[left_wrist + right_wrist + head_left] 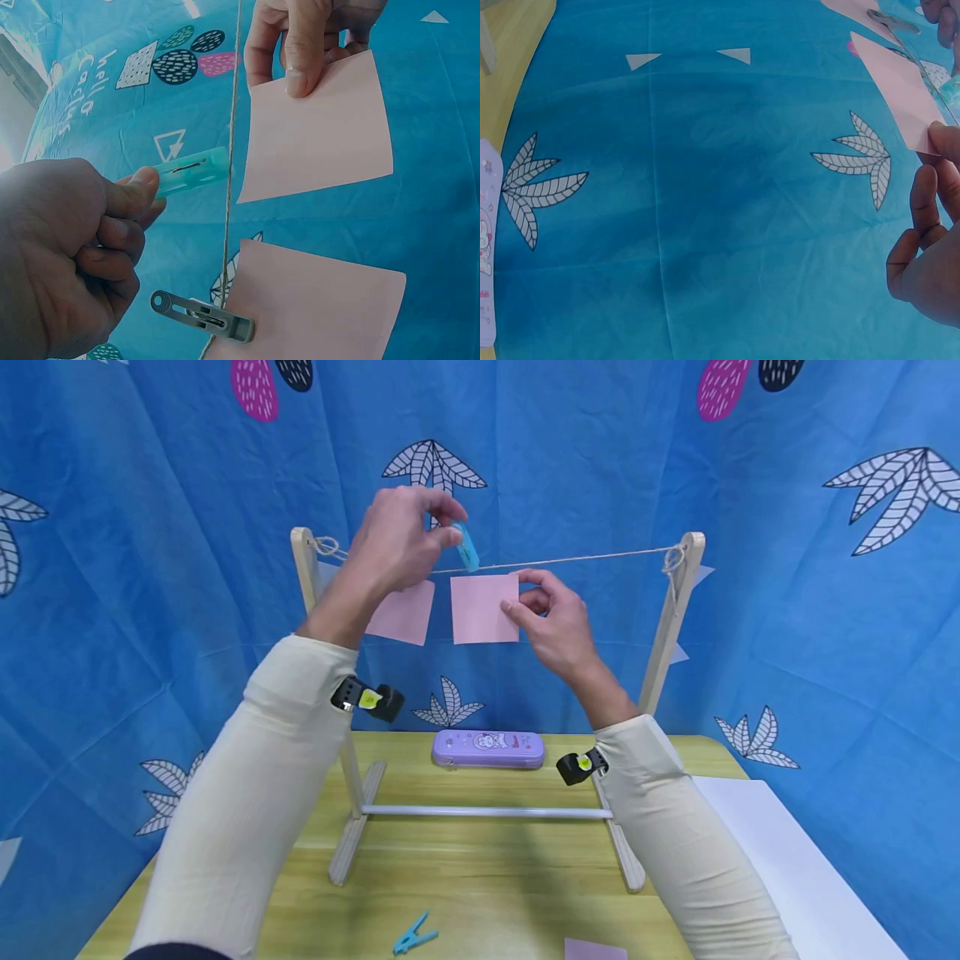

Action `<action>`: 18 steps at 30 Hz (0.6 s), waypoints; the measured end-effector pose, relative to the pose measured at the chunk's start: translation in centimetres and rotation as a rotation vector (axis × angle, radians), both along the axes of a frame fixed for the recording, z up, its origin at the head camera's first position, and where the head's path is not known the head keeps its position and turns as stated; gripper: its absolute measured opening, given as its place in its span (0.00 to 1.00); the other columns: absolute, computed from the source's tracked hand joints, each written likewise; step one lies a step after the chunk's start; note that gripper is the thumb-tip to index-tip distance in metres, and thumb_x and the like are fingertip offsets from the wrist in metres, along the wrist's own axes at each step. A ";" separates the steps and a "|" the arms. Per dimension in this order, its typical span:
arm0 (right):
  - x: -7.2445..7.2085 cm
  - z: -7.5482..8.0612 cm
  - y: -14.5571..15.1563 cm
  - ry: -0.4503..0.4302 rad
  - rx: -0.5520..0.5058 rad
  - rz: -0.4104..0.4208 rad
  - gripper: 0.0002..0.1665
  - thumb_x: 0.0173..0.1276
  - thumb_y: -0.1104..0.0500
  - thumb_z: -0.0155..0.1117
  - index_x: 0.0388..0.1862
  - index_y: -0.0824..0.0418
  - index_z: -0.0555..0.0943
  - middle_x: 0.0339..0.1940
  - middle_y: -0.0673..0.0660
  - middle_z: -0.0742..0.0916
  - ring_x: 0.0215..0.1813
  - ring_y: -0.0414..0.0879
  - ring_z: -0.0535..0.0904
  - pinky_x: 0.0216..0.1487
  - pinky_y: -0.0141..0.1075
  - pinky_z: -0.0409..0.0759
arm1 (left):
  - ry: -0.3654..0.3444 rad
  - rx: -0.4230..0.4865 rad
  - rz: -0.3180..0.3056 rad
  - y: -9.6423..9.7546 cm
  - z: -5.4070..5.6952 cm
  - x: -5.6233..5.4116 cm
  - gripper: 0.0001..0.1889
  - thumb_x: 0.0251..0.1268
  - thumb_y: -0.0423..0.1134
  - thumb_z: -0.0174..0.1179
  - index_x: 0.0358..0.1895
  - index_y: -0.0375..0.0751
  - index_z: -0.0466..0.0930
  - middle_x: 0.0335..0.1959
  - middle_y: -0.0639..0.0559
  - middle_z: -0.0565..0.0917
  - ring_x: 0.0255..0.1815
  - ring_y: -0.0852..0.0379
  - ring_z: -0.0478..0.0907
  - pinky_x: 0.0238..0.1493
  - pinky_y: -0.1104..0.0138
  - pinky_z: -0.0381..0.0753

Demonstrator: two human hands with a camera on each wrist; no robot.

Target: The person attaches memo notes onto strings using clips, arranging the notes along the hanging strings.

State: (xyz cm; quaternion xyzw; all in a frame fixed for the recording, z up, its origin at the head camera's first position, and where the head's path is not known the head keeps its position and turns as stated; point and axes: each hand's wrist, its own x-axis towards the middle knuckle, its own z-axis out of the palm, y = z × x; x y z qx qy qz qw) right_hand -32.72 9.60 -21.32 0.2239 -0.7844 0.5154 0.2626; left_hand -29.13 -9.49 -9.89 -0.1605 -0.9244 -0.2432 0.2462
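Observation:
Between thumb and fingers, my left hand point(408, 539) pinches a light blue clothespin point(467, 547); its tip is at the string point(585, 559). My right hand point(551, 622) pinches a pink paper square point(483, 610) by its right side, the top edge just under the string. To the left, a second pink paper point(405, 612) hangs from the string, partly behind my left wrist. In the left wrist view a grey clothespin point(202, 316) clips that second paper to the string. The right wrist view shows the held paper point(900, 90) nearly edge-on.
A wooden frame point(663, 627) carries the string between its two posts. Behind its white crossbar point(487, 812) lies a purple pencil case point(488, 749). Nearer on the table point(465, 868) are another blue clothespin point(414, 935) and pink paper point(595, 950). A white board point(780, 852) lies at right.

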 end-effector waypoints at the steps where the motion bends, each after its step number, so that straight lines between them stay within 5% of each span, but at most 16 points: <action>1: -0.1 0.0 0.0 0.004 -0.003 -0.001 0.23 0.67 0.56 0.65 0.60 0.59 0.75 0.37 0.62 0.88 0.37 0.47 0.78 0.40 0.35 0.71 | -0.005 -0.001 0.001 0.0 0.0 -0.1 0.16 0.72 0.45 0.54 0.59 0.51 0.79 0.50 0.53 0.80 0.43 0.56 0.71 0.37 0.66 0.72; 18: -0.2 0.4 -0.4 0.009 0.000 -0.002 0.18 0.67 0.55 0.66 0.52 0.60 0.80 0.37 0.61 0.88 0.38 0.45 0.78 0.39 0.33 0.71 | -0.070 -0.046 -0.059 0.1 0.0 -0.7 0.15 0.71 0.43 0.55 0.56 0.48 0.81 0.47 0.51 0.79 0.51 0.54 0.70 0.48 0.62 0.70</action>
